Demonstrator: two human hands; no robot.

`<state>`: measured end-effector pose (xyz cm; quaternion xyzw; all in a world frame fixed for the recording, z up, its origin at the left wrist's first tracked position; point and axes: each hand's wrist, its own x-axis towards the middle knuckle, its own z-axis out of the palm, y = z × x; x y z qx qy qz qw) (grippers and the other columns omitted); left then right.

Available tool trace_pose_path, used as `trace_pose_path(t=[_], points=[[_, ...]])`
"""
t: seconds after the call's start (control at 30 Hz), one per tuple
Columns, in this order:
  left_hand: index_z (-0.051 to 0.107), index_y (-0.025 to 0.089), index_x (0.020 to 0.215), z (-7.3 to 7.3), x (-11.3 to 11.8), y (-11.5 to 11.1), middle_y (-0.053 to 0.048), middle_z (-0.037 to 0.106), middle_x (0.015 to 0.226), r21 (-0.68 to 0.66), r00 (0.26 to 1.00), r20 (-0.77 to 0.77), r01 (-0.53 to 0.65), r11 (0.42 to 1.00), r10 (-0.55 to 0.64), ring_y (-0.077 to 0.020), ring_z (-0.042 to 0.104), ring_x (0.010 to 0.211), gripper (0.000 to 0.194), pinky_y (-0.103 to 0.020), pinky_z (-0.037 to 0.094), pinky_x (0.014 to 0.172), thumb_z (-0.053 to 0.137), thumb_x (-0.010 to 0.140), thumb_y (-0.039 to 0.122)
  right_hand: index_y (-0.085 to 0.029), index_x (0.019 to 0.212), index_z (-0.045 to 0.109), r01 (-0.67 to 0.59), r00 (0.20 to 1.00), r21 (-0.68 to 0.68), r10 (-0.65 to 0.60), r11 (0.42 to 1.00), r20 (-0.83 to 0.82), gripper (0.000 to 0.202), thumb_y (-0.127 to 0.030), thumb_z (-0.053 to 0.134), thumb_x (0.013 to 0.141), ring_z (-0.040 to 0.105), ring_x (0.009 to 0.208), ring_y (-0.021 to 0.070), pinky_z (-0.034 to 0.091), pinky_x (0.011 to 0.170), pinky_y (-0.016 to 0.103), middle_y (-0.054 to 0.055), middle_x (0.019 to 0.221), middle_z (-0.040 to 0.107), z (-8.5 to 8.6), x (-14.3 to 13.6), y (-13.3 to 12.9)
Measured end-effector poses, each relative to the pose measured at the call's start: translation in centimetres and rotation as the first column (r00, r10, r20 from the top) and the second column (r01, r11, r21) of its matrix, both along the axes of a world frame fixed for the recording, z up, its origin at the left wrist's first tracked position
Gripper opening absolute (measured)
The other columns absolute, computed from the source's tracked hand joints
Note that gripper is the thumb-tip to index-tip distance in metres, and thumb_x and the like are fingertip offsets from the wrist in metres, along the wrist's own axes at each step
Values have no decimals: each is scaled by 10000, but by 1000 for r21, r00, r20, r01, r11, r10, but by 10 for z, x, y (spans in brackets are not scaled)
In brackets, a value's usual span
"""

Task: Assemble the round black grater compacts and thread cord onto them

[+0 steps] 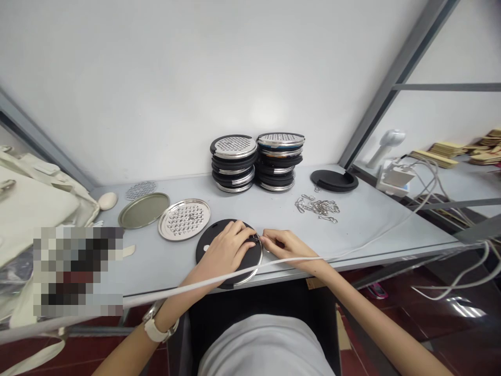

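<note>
A black round disc with a silvery rim (211, 232) lies near the table's front edge. My left hand (229, 249) rests across it, fingers curled over its right side and holding it down. At that same right edge, my right hand (287, 244) pinches a small shiny metal clasp (257, 237), largely covered by the fingertips. To the right is a loose pile of metal clasps (319, 207). A round metal grater plate (185, 220) with raised teeth lies left of the disc, beside an olive-green round lid (144, 210).
Two stacks of black-rimmed round graters (234, 147) (281, 140) stand by the wall. A black round cover (334, 180) lies at the right back. A white cable (235, 274) crosses before my forearms. A cream bag (39, 198) and a rounded white object (107, 201) are at left.
</note>
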<state>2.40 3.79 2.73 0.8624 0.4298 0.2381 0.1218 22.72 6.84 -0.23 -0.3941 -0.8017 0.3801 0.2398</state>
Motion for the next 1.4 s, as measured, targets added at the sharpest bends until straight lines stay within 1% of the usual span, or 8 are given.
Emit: trace_pose_path(t=[0.17, 0.4, 0.67, 0.87, 0.97, 1.1, 1.27, 1.4], points=[[559, 218, 1147, 0, 0, 0, -47, 546, 1015, 6, 1000, 3, 5, 1000, -5, -192, 518, 981, 235, -361, 444, 883, 414, 962, 227, -190, 665, 378, 11, 1000, 15, -11, 1000, -9, 392, -461, 353, 948, 291, 557, 90, 243, 507, 221, -53, 614, 308, -1, 0, -1], [553, 229, 1145, 1, 0, 0, -41, 545, 1036, 0, 1000, -3, 6, 1000, -6, -195, 516, 999, 231, -361, 437, 902, 423, 956, 219, -189, 740, 438, -7, 1000, 73, 6, 997, 18, 334, -415, 338, 965, 359, 570, 95, 296, 550, 222, -46, 639, 408, 1, 1, -2], [551, 226, 1143, 1, 0, 1, -40, 539, 1034, -10, 1000, -11, 3, 1000, -3, -194, 509, 994, 227, -362, 434, 902, 415, 962, 228, -185, 746, 450, -15, 1000, 98, 13, 995, 23, 333, -397, 332, 975, 380, 595, 99, 306, 574, 222, -42, 651, 420, 2, 1, -2], [527, 226, 1217, -1, 0, 0, -45, 524, 1045, -13, 999, -35, 1, 1000, -2, -194, 498, 995, 280, -357, 434, 904, 412, 962, 213, -180, 779, 489, -32, 999, 118, 30, 992, 21, 309, -358, 336, 980, 408, 619, 104, 320, 605, 226, -30, 679, 470, 3, 0, -2], [503, 229, 1264, -2, -1, 0, -46, 519, 1044, -11, 999, -46, -2, 1000, 2, -192, 490, 989, 317, -358, 436, 901, 414, 960, 206, -176, 829, 525, -45, 999, 127, 43, 991, 16, 296, -345, 337, 981, 433, 637, 108, 332, 626, 227, -19, 712, 516, 3, 0, -1], [516, 237, 1255, -2, 0, 1, -40, 518, 1028, -11, 999, -43, 2, 1000, -2, -187, 490, 974, 315, -352, 439, 894, 419, 958, 200, -175, 896, 555, -56, 998, 134, 54, 989, 17, 297, -342, 327, 987, 467, 674, 115, 347, 653, 227, -4, 766, 560, 3, -1, -1], [527, 237, 1243, -1, 0, 1, -44, 521, 1021, -3, 999, -43, 3, 1000, -3, -189, 497, 963, 309, -353, 452, 875, 420, 956, 201, -172, 871, 562, -38, 999, 139, 35, 990, 28, 313, -344, 328, 986, 447, 645, 108, 336, 632, 225, -12, 732, 549, 3, -1, -2], [532, 239, 1239, -1, 1, 2, -43, 524, 1014, -1, 999, -43, -1, 1000, 1, -190, 499, 957, 308, -352, 459, 866, 424, 953, 201, -172, 774, 515, -23, 999, 103, 20, 994, 28, 331, -361, 334, 977, 375, 588, 92, 296, 567, 216, -39, 650, 451, 1, -1, -1]])
